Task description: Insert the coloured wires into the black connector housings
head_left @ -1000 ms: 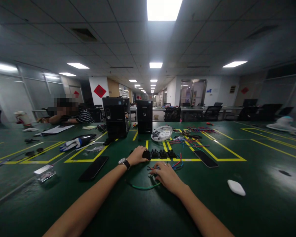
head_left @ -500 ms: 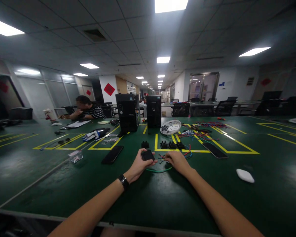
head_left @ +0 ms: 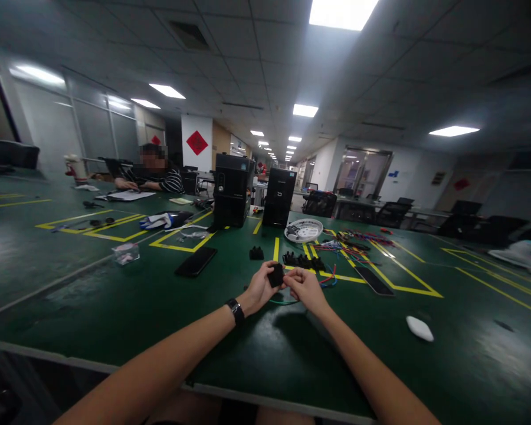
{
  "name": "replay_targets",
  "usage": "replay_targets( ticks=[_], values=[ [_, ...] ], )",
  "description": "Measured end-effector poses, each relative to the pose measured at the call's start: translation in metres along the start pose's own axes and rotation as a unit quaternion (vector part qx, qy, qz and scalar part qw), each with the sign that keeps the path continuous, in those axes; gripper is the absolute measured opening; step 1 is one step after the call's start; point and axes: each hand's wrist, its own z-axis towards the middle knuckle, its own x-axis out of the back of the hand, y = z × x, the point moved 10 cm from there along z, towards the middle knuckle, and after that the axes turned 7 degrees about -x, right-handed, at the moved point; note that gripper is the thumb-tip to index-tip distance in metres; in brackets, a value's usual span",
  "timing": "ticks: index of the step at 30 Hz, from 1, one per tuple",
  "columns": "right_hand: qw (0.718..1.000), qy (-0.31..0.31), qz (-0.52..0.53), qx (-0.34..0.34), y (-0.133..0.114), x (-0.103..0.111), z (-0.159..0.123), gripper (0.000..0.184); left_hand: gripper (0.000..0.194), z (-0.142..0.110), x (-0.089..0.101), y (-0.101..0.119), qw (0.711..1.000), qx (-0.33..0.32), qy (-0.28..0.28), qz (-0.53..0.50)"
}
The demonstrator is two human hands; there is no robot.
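My left hand (head_left: 260,290) is closed around a small black block-like part (head_left: 275,275), held just above the green table. At the block's right edge my right hand (head_left: 307,290) has its fingers pinched together. Whatever those fingertips hold is too small to make out. A green wire (head_left: 283,303) curves under both hands; its ends are hidden. Beyond them lie several similar black parts, one set apart on the left (head_left: 256,253) and a row (head_left: 303,260) to the right. Red and blue wires (head_left: 330,280) rest just right of my right hand.
Black phones lie left (head_left: 196,262) and right (head_left: 374,281) of my hands. A white case (head_left: 419,328) sits at the right. Farther back stand two black computer towers (head_left: 231,192) (head_left: 278,198), a white basket (head_left: 303,231) and loose wires (head_left: 356,248). A person (head_left: 159,175) sits across the table.
My right hand has moved from the wires on the table up to the block's edge. My left hand has raised and turned the block. The camera view has tilted and shifted.
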Motion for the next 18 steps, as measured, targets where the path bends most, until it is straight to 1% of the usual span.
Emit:
replay_targets(
  ticks=[4, 9, 13, 18],
  values=[
    [1.0, -0.021, -0.001, -0.02, 0.009, -0.01, -0.001, 0.034, 0.022, 0.0, -0.006, 0.004, 0.999, -0.014, -0.031, 0.008],
    [0.997, -0.032, 0.047, -0.047, 0.012, -0.014, -0.003, 0.037, 0.024, 0.001, -0.014, 0.009, 0.997, -0.027, -0.077, 0.015],
    [0.997, -0.018, 0.036, -0.059, 0.012, -0.009, -0.003, 0.04, 0.022, 0.001, -0.014, 0.007, 0.995, -0.019, -0.093, 0.002],
    [0.995, -0.028, 0.026, -0.09, 0.02, -0.011, -0.004, 0.041, 0.019, -0.002, -0.017, 0.008, 0.995, -0.006, -0.094, -0.016]
  ],
)
